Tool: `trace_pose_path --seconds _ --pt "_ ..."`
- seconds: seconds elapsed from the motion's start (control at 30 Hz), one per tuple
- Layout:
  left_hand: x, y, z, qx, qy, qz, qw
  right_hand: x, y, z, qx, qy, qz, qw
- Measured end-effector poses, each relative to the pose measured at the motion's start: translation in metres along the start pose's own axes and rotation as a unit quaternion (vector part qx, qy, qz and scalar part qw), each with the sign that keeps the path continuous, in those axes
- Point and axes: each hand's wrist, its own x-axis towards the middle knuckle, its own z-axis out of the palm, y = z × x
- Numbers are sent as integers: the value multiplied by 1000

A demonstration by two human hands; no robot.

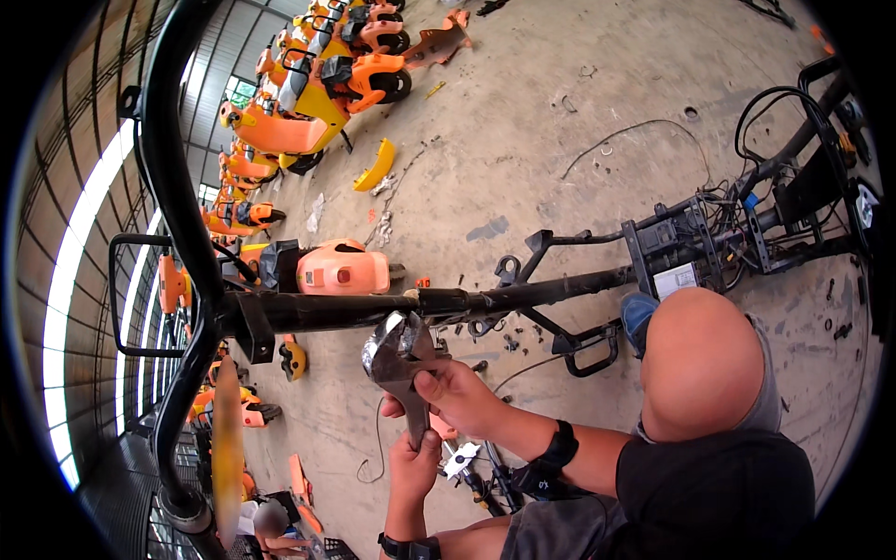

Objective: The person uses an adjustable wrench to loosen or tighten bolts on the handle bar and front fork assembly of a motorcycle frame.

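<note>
A large silver adjustable wrench (387, 359) is held with its jaw end right beside a black metal vehicle frame (345, 311); whether they touch, I cannot tell. My left hand (413, 459) is closed round the lower end of the wrench's handle. Higher up, my right hand (451, 397) grips it just below the head, thumb pressed on the near side and some fingers hidden behind. The frame's main tube runs across the view past the jaws, towards a section with wires and dark boxes (667, 238).
Rows of orange and yellow scooters (364, 79) stand on the concrete floor. A yellow panel (375, 166), a thin cable (644, 123) and several small dark parts lie around. My bent knee (705, 359) is near the frame. Another person (266, 527) is at the lower edge.
</note>
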Motion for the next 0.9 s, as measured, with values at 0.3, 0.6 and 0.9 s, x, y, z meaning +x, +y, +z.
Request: trace_pose_path --seconds 0.3,0.6,0.9 --pt "-3 10 0 43 28 -13 999 4 5 -6 29 -3 41 999" --pt "-15 25 3 81 55 -29 995 2 6 -2 40 -13 25 999" --pt "-25 28 6 105 77 -47 990 -1 -1 2 63 -9 80 995"
